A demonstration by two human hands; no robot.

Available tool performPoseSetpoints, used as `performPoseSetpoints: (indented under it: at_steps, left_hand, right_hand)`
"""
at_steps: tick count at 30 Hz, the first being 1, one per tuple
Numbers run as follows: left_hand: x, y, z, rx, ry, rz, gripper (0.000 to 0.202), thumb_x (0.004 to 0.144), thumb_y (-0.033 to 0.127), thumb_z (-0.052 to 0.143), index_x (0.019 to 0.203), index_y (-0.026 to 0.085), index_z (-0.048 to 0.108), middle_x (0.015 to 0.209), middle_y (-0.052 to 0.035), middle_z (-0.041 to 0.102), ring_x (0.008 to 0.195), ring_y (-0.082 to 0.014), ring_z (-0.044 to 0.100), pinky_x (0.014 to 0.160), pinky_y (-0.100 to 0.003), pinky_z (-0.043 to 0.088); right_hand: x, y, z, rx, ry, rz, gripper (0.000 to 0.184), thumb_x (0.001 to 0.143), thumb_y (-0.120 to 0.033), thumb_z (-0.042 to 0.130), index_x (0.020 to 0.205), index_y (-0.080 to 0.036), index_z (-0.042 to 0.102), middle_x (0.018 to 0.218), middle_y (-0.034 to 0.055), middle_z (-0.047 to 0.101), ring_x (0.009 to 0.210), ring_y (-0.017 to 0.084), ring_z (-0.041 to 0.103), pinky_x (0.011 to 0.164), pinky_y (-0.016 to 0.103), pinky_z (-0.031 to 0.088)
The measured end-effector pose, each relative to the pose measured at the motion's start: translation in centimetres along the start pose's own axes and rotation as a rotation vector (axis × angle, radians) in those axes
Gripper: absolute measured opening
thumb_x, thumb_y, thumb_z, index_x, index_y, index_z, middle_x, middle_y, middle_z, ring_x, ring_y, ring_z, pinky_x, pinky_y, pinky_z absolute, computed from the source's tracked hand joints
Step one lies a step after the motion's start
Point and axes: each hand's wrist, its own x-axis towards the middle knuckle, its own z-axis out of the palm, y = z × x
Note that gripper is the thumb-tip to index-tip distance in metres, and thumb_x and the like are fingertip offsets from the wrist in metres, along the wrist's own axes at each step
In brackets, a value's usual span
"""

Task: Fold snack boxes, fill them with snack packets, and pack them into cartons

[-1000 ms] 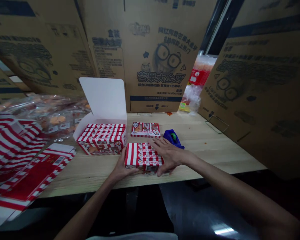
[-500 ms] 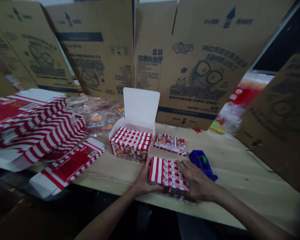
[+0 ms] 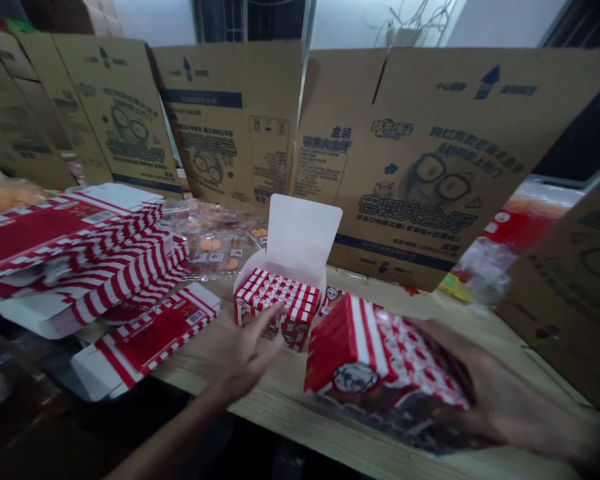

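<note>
Red-striped box [image 3: 375, 353] now up off table, tilted, in R hand [image 3: 510, 407], L hand [image 3: 245, 353] off it, open

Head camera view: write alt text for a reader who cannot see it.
A right hand holds a small red-and-white striped box tilted over a wooden table, while the open left hand is beside an open carton packed with striped boxes. Flat striped box blanks lie to the left, with cardboard sheets behind.

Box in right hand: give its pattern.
The box has red and white stripes beside a red-checked panel; best in the head view.
</note>
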Motion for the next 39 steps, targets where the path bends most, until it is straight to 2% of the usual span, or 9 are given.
performPoseSetpoints:
  at_steps: [2, 5, 10, 15, 18, 21, 29, 32, 39]
  left_hand:
    - [3.1, 0.8, -1.4, 0.165, 0.129, 0.018, 0.033, 0.082, 0.042, 0.065, 0.109, 0.022, 0.069, 0.117, -0.0107, 0.066, 0.120, -0.0331, 0.054, 0.112, -0.046, 0.029]
    - [8.0, -0.4, -1.8, 0.485, 0.023, 0.156, 0.033, 0.074, 0.046, 0.071, 0.094, 0.020, 0.070, 0.113, -0.0149, 0.067, 0.126, -0.0379, 0.047, 0.115, -0.051, 0.020]
    - [12.0, -4.9, -0.6, 0.739, -0.078, 0.194, 0.066, 0.074, 0.068, 0.060, 0.113, 0.015, 0.064, 0.131, -0.0230, 0.058, 0.134, -0.0428, 0.039, 0.113, -0.059, 0.016]
    - [10.9, -5.8, -0.6, 1.032, -0.185, 0.128, 0.083, 0.084, 0.070, 0.041, 0.135, 0.005, 0.049, 0.144, -0.0254, 0.045, 0.139, -0.0401, 0.032, 0.114, -0.055, 0.015]
    - [10.3, -5.0, -0.8, 1.254, -0.266, 0.145, 0.083, 0.091, 0.066, 0.027, 0.138, 0.000, 0.044, 0.146, -0.0270, 0.041, 0.139, -0.0381, 0.033, 0.113, -0.051, 0.021]
    - [10.1, -4.2, -1.0, 1.293, -0.292, 0.172, 0.084, 0.092, 0.065, 0.021, 0.138, -0.002, 0.044, 0.146, -0.0280, 0.040, 0.138, -0.0377, 0.034, 0.112, -0.050, 0.023]
    - [9.5, -4.1, -1.2, 1.255, -0.256, 0.187, 0.082, 0.090, 0.066, 0.028, 0.137, 0.001, 0.045, 0.144, -0.0267, 0.043, 0.138, -0.0372, 0.033, 0.113, -0.051, 0.019]
    - [9.4, -4.2, -1.2, 1.262, -0.241, 0.193, 0.084, 0.090, 0.068, 0.026, 0.136, 0.001, 0.048, 0.143, -0.0265, 0.046, 0.136, -0.0382, 0.036, 0.113, -0.052, 0.021]
    - [9.2, -4.0, -1.1, 1.270, -0.235, 0.206, 0.086, 0.091, 0.067, 0.026, 0.132, -0.004, 0.051, 0.141, -0.0319, 0.044, 0.134, -0.0415, 0.038, 0.111, -0.054, 0.025]
  right_hand:
    - [3.1, -0.7, -2.8, 0.018, 0.006, -0.027, 0.092, 0.059, -0.047, 0.080, 0.142, -0.033, 0.042, 0.136, 0.0082, 0.057, 0.112, 0.038, 0.060, 0.092, 0.047, 0.053]
    - [9.6, -2.3, -4.3, 0.027, 0.147, -0.104, 0.094, 0.059, -0.051, 0.080, 0.141, -0.028, 0.042, 0.133, 0.0100, 0.057, 0.114, 0.039, 0.058, 0.097, 0.053, 0.048]
    - [21.1, -6.1, -0.6, 0.092, 0.245, -0.211, 0.097, 0.058, -0.043, 0.082, 0.142, -0.018, 0.041, 0.138, 0.0130, 0.051, 0.124, 0.037, 0.049, 0.107, 0.053, 0.037]
    - [27.7, -6.0, 3.2, 0.090, 0.046, -0.205, 0.092, 0.050, -0.029, 0.084, 0.134, -0.015, 0.050, 0.133, 0.0125, 0.056, 0.120, 0.034, 0.052, 0.105, 0.048, 0.039]
    - [29.4, -4.0, 4.1, 0.121, -0.118, -0.104, 0.081, 0.050, -0.028, 0.081, 0.126, -0.016, 0.057, 0.120, 0.0080, 0.064, 0.107, 0.030, 0.059, 0.096, 0.042, 0.046]
    - [30.7, -2.5, 4.6, 0.180, -0.215, -0.052, 0.074, 0.050, -0.029, 0.079, 0.120, -0.015, 0.061, 0.113, 0.0060, 0.066, 0.101, 0.028, 0.061, 0.089, 0.038, 0.050]
    - [32.9, -2.6, 5.9, 0.345, -0.446, 0.068, 0.068, 0.052, -0.029, 0.076, 0.118, -0.018, 0.064, 0.099, 0.0028, 0.072, 0.091, 0.026, 0.065, 0.079, 0.035, 0.053]
    - [32.9, -2.4, 6.2, 0.322, -0.437, 0.051, 0.073, 0.054, -0.032, 0.075, 0.124, -0.018, 0.061, 0.101, 0.0022, 0.071, 0.090, 0.026, 0.065, 0.079, 0.036, 0.053]
    - [32.6, -1.6, 6.6, 0.169, -0.246, 0.026, 0.085, 0.048, -0.031, 0.083, 0.129, -0.015, 0.059, 0.123, 0.0078, 0.064, 0.108, 0.031, 0.060, 0.097, 0.039, 0.046]
